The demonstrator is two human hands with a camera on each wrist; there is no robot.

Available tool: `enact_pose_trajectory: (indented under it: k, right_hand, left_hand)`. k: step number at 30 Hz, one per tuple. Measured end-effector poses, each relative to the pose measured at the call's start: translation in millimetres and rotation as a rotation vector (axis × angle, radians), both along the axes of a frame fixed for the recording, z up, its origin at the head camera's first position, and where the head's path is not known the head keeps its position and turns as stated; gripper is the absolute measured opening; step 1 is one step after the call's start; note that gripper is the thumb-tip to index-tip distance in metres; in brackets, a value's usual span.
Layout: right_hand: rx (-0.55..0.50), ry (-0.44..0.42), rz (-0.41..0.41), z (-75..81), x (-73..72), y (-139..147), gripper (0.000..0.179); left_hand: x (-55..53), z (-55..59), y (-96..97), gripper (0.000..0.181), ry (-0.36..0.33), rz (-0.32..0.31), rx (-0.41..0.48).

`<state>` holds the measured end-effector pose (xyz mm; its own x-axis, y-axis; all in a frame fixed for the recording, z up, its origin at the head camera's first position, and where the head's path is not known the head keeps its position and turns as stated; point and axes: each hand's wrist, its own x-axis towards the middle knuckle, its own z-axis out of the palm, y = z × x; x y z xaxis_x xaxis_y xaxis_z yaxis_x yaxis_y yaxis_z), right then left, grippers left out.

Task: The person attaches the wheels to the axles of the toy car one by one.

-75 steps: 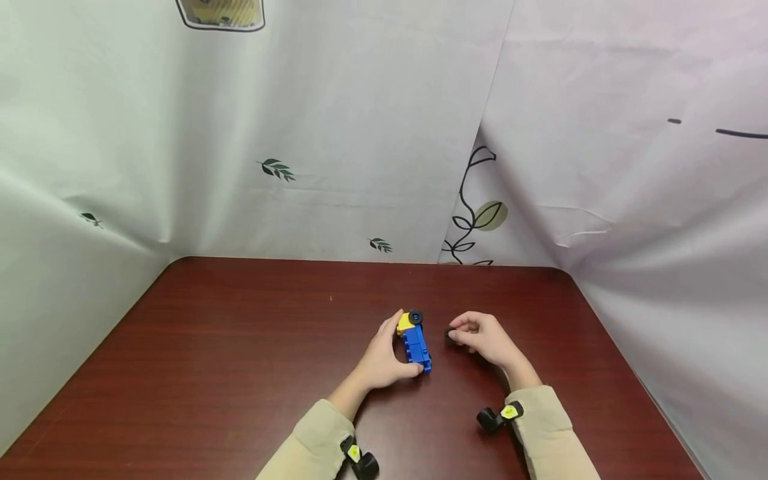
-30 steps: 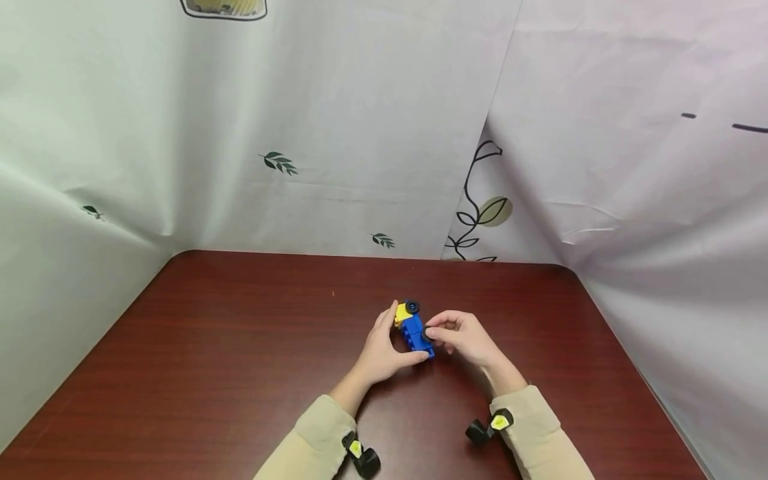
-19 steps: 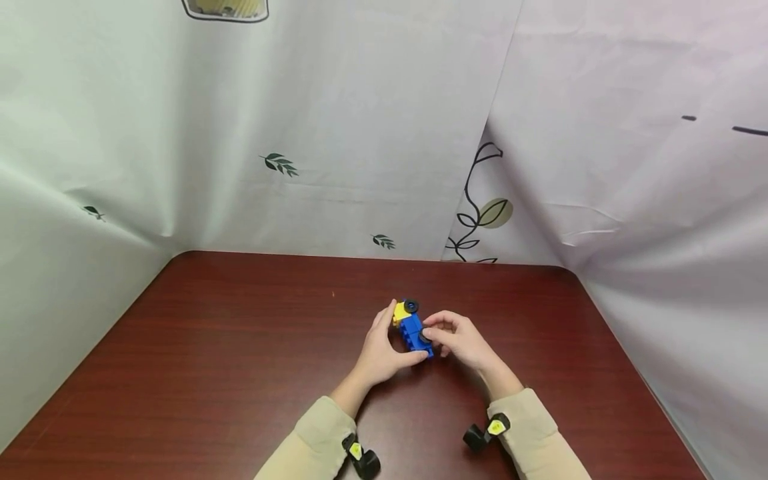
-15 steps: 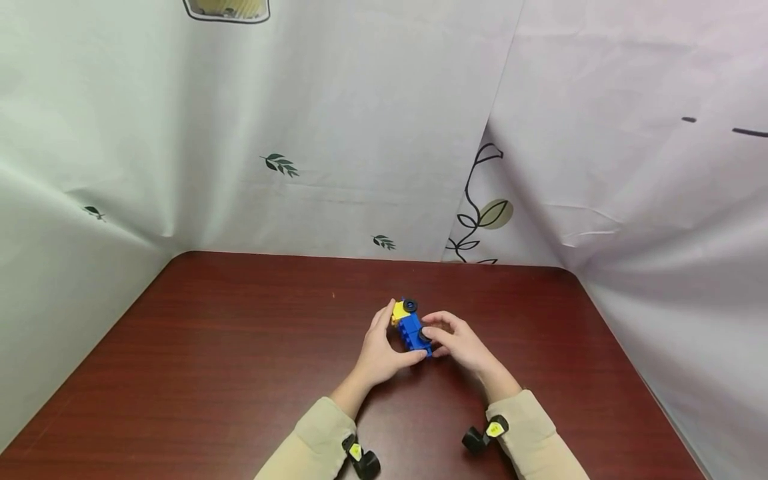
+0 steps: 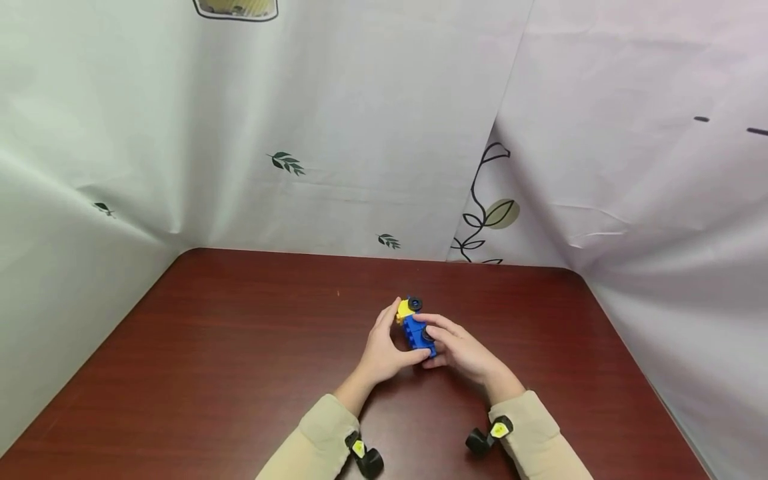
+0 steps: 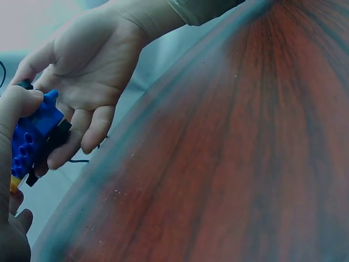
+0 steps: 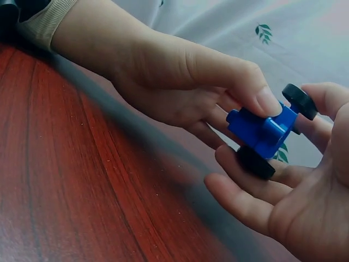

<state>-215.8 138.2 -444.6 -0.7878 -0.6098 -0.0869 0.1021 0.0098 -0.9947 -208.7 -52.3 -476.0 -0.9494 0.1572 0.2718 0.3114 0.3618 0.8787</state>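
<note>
A small toy car (image 5: 415, 329) of blue and yellow building blocks, with black wheels, is between both hands. My left hand (image 5: 379, 353) grips it lengthwise, fingers at the yellow end and thumb on the blue end. My right hand (image 5: 467, 353) has its thumb on the near black wheel (image 5: 428, 333), against the car's blue side. In the right wrist view its fingers reach under to the opposite wheel (image 7: 256, 162), so it pinches the car across the wheels. Another wheel (image 5: 415, 304) shows at the yellow end. The car's underside is partly hidden.
A dark red wooden table (image 5: 240, 347) lies under the hands. Behind it hangs a white curtain (image 5: 360, 133) printed with leaves. Black wrist cameras (image 5: 367, 460) sit on the beige sleeves (image 5: 321, 433).
The right hand brought a black wheel leftward to the car's blue side, where it now sits. Its fingers then spread around the car. The left hand kept its grip; the head view shifted slightly.
</note>
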Motion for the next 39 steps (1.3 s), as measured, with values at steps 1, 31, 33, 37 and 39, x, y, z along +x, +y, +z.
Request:
enact_pose_trajectory:
  k: [1,31,33,37,39]
  right_hand:
    - [-0.007,-0.003,0.011,0.3,0.1,0.3,0.053]
    - [-0.042,0.107,-0.008,-3.1,2.1,-2.9,0.069]
    - [-0.044,0.111,-0.01,-4.4,2.8,-2.6,0.068]
    - [-0.083,0.138,-0.017,-6.6,2.9,-2.8,0.07]
    - [-0.102,0.159,-0.025,-7.0,2.4,-3.6,0.071]
  left_hand:
    - [-0.1,0.2,-0.1,0.105,0.003,-0.006,-0.001]
    - [5.6,6.3,-2.1,0.103,0.016,0.01,0.032]
    - [6.5,5.8,-1.7,0.103,0.011,0.01,0.035]
    - [6.1,5.9,-0.7,0.103,0.015,0.008,0.037]
    - [5.4,6.6,-0.7,0.103,0.011,0.009,0.038]
